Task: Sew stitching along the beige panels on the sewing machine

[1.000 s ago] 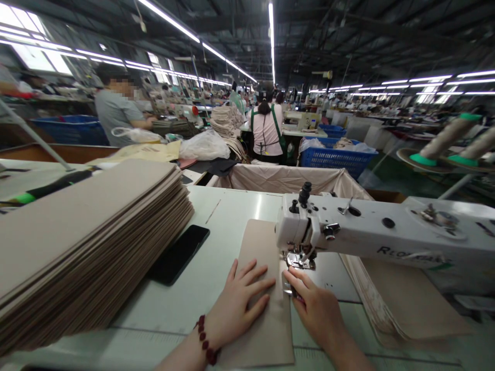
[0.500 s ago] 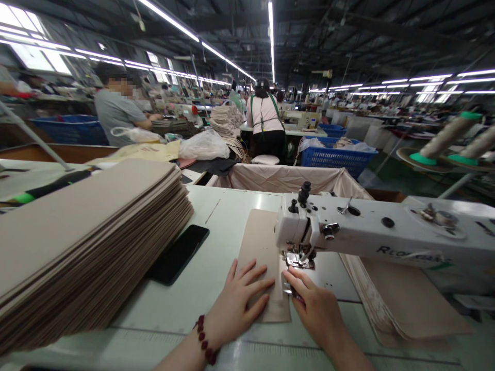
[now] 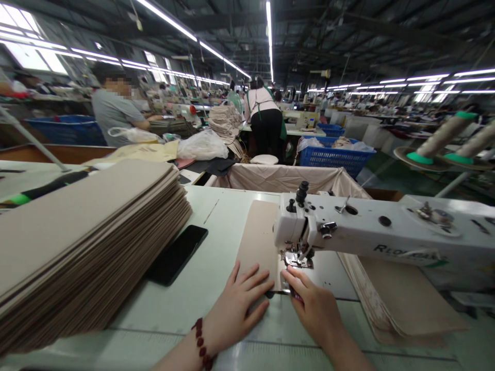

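Note:
A beige fabric panel (image 3: 258, 232) lies on the sewing table, its right edge under the presser foot (image 3: 297, 259) of a white sewing machine (image 3: 348, 232). My left hand (image 3: 242, 301) rests flat near the panel's lower end, fingers spread. Close in front of the foot, my right hand (image 3: 314, 306) has its fingertips at the panel's edge. Its fingers are curled over a small metal-tipped tool (image 3: 296, 294), mostly hidden beneath them. A tall stack of similar beige panels (image 3: 116, 226) stands at left. More beige panels (image 3: 410, 296) lie beneath the machine arm at right.
A black phone (image 3: 178, 255) lies beside the stack. Behind the table is a cloth-lined bin (image 3: 286, 178). Thread cones (image 3: 443, 139) stand at right. Two co-workers (image 3: 116, 108) and a blue basket (image 3: 334, 157) are farther back.
The panel has slid away from me under the presser foot, so its near edge is now by my fingertips. Both hands stay almost in place. The co-worker at the back has bent forward.

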Tool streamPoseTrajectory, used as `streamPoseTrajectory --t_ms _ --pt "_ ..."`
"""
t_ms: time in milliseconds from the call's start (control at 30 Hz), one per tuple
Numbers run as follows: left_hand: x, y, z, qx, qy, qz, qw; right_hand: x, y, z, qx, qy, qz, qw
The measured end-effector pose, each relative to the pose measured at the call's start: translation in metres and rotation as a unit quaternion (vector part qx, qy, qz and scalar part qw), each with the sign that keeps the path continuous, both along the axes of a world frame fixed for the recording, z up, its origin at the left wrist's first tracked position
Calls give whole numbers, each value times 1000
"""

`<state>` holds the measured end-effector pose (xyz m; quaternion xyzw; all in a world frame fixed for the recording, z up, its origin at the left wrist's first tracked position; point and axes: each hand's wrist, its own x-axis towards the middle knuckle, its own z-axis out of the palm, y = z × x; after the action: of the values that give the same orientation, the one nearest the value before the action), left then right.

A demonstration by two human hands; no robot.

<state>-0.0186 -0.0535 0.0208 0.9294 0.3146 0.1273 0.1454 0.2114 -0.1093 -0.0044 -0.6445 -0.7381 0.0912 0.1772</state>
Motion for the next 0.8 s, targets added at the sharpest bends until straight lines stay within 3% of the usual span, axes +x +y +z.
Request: streamPoseTrajectory --t_ms 267,633,800 --pt "4 4 -4 11 7 -19 1000 0 0 -1 -4 2 2 1000" --pt "16 38 -15 14 2 8 1000 1 1 -6 10 -3 9 1000" --pt "17 41 -20 20 -11 19 1000 1 1 -5 11 -5 8 1000"
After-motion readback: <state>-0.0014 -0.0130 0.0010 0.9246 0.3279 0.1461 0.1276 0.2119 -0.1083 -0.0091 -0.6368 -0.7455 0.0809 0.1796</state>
